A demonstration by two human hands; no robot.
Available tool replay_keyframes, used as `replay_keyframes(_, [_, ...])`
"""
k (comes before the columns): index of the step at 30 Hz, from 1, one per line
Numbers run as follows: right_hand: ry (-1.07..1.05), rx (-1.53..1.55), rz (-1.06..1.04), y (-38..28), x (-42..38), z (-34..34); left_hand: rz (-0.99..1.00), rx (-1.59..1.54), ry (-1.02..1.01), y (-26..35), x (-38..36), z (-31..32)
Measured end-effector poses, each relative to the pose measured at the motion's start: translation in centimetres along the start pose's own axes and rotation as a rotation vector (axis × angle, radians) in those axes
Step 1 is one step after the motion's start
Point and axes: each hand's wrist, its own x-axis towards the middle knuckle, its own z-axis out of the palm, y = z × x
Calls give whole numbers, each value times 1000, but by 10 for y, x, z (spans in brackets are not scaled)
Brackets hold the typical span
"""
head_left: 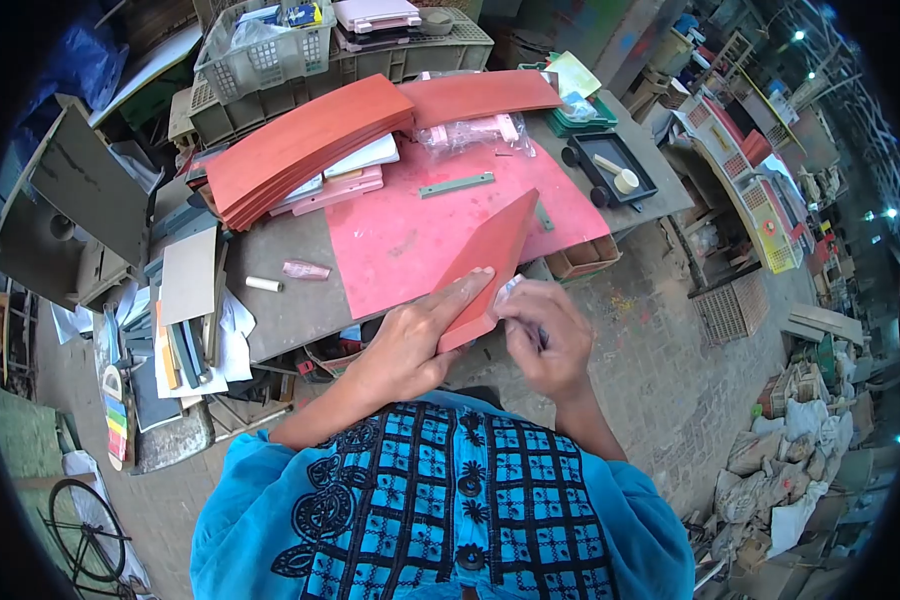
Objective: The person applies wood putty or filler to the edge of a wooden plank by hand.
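Observation:
My left hand (415, 335) grips a flat red-painted board (500, 240) near its lower end, thumb and fingers on its faces. The board is tilted, its far end pointing up and away over the table. On its right side, my right hand (550, 335) is closed around a small crumpled whitish piece (508, 290), perhaps cloth or paper, close against the board's edge. Whether it touches the edge is hard to see. Beyond the board a pink sheet (390, 240) covers part of the worktable (280, 325).
A stack of curved red boards (305, 150) lies at the back left, with another red board (480, 97) beside it. A grey-green strip (456, 186) rests on the pink sheet. A black tray (615, 160) sits at the right; a white cylinder (263, 284) lies at the left.

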Motion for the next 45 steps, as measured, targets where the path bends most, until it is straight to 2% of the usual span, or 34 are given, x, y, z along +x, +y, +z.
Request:
replay_keyframes(2, [-2, -85, 122, 14, -3, 3, -4, -19, -1, -1, -4, -2])
replay_keyframes(3, [60, 11, 129, 16, 2, 10, 11, -11, 1, -3, -6, -3])
replay_keyframes(7, [-6, -9, -23, -17, -4, 15, 37, -17, 34, -11, -12, -2])
replay_keyframes(10, [-17, -138, 172, 2, -1, 13, 41, -27, 58, -14, -14, -2])
replay_keyframes(11, [40, -35, 215, 11, -2, 17, 44, -26, 65, -14, -14, -2])
replay_keyframes(15, [-39, -39, 30, -21, -5, 20, 36, -31, 55, -13, -16, -3])
replay_keyframes(18, [-19, -177, 159, 7, -2, 15, 66, -13, 56, -13, -17, 0])
replay_keyframes(19, [28, -114, 169, 14, 1, 16, 65, -3, 51, -11, -18, 1])
replay_keyframes(23, [-8, -93, -5, -13, -4, 15, 110, 17, 36, -12, -13, 1])
replay_keyframes(26, [32, -164, 146, 12, -3, 11, 65, 19, 13, -7, -10, 1])
replay_keyframes(29, [54, -147, 62, 20, -4, 12, 72, 34, 27, -10, -9, 4])
replay_keyframes(34, [-16, -46, 75, -13, -7, 10, 7, -14, 1, -5, -8, 0])
replay_keyframes(40, [-48, -153, 86, -5, 2, 1, 51, 32, 5, -5, -7, 3])
replay_keyframes(45, [-35, 52, 35, -23, -9, 5, 38, -12, 16, -4, -7, 4])
